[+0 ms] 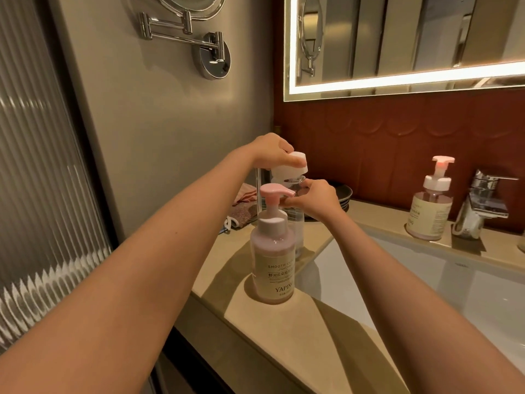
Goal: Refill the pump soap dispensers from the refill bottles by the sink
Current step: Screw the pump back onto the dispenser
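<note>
Looks like the uncapping step. Left hand (271,150) grips the chunky white plastic cap (292,166), tilted over the neck of the clear near-empty bottle (298,226). Can't tell if it's fully off. Right hand (315,200) is wrapped round that bottle's shoulder. The bottle stands on the beige stone counter (326,322), with the pink-pump bottle of pink soap (274,260) just beside it at 6 o'clock. Next move, I'd guess: lift the cap clear. It's tight though, with the white sink basin (426,280) edge at 4 o'clock and the grey wall (170,123) at 9. The free room is straight up.

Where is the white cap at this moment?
Head view, centre: the white cap is in the left hand, tilted at the mouth of the clear bottle the right hand holds, just behind the pink-pump dispenser.
</note>
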{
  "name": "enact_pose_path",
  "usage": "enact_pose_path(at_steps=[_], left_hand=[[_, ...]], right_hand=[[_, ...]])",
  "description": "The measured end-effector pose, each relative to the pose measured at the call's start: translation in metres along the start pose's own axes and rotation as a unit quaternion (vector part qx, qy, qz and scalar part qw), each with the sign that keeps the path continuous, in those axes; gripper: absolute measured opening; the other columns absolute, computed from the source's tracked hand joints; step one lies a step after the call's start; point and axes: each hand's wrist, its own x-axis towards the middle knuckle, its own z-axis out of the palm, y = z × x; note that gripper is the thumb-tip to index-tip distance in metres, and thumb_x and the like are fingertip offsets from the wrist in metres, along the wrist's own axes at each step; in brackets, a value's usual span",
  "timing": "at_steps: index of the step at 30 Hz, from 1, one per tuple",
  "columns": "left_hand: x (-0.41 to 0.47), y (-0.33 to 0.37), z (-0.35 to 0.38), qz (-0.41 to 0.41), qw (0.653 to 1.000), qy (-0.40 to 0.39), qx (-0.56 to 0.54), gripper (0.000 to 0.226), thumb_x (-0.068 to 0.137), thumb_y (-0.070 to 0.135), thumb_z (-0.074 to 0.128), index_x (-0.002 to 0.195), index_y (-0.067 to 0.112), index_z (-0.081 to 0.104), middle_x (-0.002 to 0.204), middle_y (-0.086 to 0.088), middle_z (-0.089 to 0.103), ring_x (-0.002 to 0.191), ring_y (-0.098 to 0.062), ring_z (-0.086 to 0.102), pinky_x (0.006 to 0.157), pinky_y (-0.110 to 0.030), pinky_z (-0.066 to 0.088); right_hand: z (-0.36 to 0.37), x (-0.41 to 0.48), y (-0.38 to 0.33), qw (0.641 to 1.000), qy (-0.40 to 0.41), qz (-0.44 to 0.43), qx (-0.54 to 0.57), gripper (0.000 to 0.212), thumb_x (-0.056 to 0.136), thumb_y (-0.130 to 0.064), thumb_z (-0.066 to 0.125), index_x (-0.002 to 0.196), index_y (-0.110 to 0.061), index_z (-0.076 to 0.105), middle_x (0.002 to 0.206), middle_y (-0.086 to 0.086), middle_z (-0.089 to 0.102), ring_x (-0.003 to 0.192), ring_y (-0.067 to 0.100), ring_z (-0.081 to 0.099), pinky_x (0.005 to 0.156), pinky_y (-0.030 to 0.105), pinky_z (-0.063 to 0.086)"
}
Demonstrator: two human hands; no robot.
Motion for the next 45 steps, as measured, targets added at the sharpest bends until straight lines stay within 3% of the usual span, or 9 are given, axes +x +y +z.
enact_pose_path(at_steps=[5, 12, 19, 27, 30, 33, 39, 42, 45], left_hand=[[0.005, 0.003, -0.004, 0.016, 0.998, -0.041, 0.052, 0.044, 0.090, 0.039, 0.055, 0.118, 0.005, 0.060, 0.120, -0.014, 0.057, 0.110, -0.028, 0.053, 0.079, -0.028, 0.044], [0.010, 0.009, -0.002, -0.003, 0.990, -0.038, 0.139, 0.051, 0.088, 0.050, 0.052, 0.109, 0.005, 0.066, 0.106, -0.011, 0.062, 0.088, -0.020, 0.053, 0.058, -0.019, 0.037], [0.005, 0.020, -0.011, -0.003, 0.993, -0.113, 0.040, 0.043, 0.085, 0.006, 0.058, 0.124, 0.020, 0.048, 0.128, -0.003, 0.045, 0.113, -0.018, 0.042, 0.078, -0.022, 0.042], [0.004, 0.018, -0.008, 0.018, 0.994, -0.111, -0.003, 0.033, 0.084, 0.001, 0.059, 0.110, 0.020, 0.057, 0.120, 0.001, 0.047, 0.108, -0.016, 0.044, 0.067, -0.019, 0.043], [0.004, 0.019, -0.006, 0.007, 0.992, -0.109, -0.067, 0.016, 0.087, 0.005, 0.055, 0.087, 0.020, 0.060, 0.104, 0.003, 0.053, 0.098, -0.014, 0.047, 0.069, -0.022, 0.040], [0.005, 0.023, -0.004, 0.012, 0.988, -0.062, -0.143, 0.007, 0.089, 0.011, 0.057, 0.090, 0.018, 0.059, 0.095, 0.007, 0.056, 0.091, -0.006, 0.051, 0.070, -0.019, 0.038], [0.007, 0.024, -0.006, -0.026, 0.987, -0.160, 0.003, 0.047, 0.086, 0.000, 0.052, 0.123, 0.029, 0.049, 0.137, 0.000, 0.037, 0.124, -0.020, 0.035, 0.097, -0.034, 0.038], [0.005, 0.019, -0.011, -0.057, 0.985, -0.163, -0.010, 0.044, 0.088, 0.008, 0.056, 0.124, 0.032, 0.047, 0.128, -0.002, 0.040, 0.117, -0.025, 0.041, 0.088, -0.036, 0.048], [0.006, 0.022, -0.008, -0.041, 0.988, -0.135, 0.068, 0.037, 0.089, 0.039, 0.057, 0.124, 0.026, 0.052, 0.107, 0.001, 0.050, 0.103, -0.021, 0.051, 0.065, -0.022, 0.049]], right_hand=[[-0.001, 0.003, 0.002, 1.000, -0.015, 0.002, 0.006, 0.054, 0.073, -0.032, 0.079, 0.118, -0.008, 0.061, 0.095, 0.003, 0.061, 0.083, 0.013, 0.055, 0.056, 0.020, 0.039], [0.000, 0.005, 0.003, 1.000, -0.013, 0.004, 0.009, 0.058, 0.074, -0.032, 0.079, 0.122, -0.007, 0.059, 0.097, 0.004, 0.060, 0.086, 0.014, 0.053, 0.062, 0.023, 0.040], [0.002, 0.008, 0.006, 1.000, -0.011, 0.011, 0.024, 0.057, 0.073, -0.033, 0.079, 0.120, -0.008, 0.060, 0.096, 0.004, 0.062, 0.083, 0.014, 0.053, 0.062, 0.023, 0.041], [0.004, 0.013, 0.007, 0.999, -0.009, 0.025, 0.024, 0.067, 0.071, -0.035, 0.080, 0.128, -0.006, 0.056, 0.112, 0.009, 0.064, 0.090, 0.016, 0.055, 0.076, 0.032, 0.049], [0.004, 0.012, 0.007, 0.999, -0.012, 0.018, 0.024, 0.061, 0.071, -0.035, 0.080, 0.122, -0.007, 0.060, 0.097, 0.004, 0.061, 0.088, 0.017, 0.055, 0.071, 0.030, 0.046], [0.006, 0.011, 0.006, 0.999, -0.008, 0.027, 0.024, 0.052, 0.069, -0.039, 0.081, 0.109, -0.012, 0.062, 0.090, 0.001, 0.061, 0.087, 0.018, 0.056, 0.071, 0.031, 0.046], [0.008, 0.015, 0.009, 0.999, 0.001, 0.043, 0.006, 0.056, 0.072, -0.040, 0.078, 0.116, -0.010, 0.060, 0.096, 0.003, 0.061, 0.089, 0.018, 0.058, 0.068, 0.032, 0.048], [0.008, 0.016, 0.008, 0.999, -0.006, 0.041, 0.010, 0.056, 0.071, -0.037, 0.079, 0.116, -0.010, 0.061, 0.095, 0.003, 0.060, 0.089, 0.019, 0.057, 0.071, 0.032, 0.049], [0.008, 0.016, 0.009, 0.999, -0.004, 0.042, 0.006, 0.055, 0.071, -0.037, 0.079, 0.114, -0.009, 0.061, 0.093, 0.003, 0.060, 0.087, 0.019, 0.057, 0.069, 0.031, 0.046]])
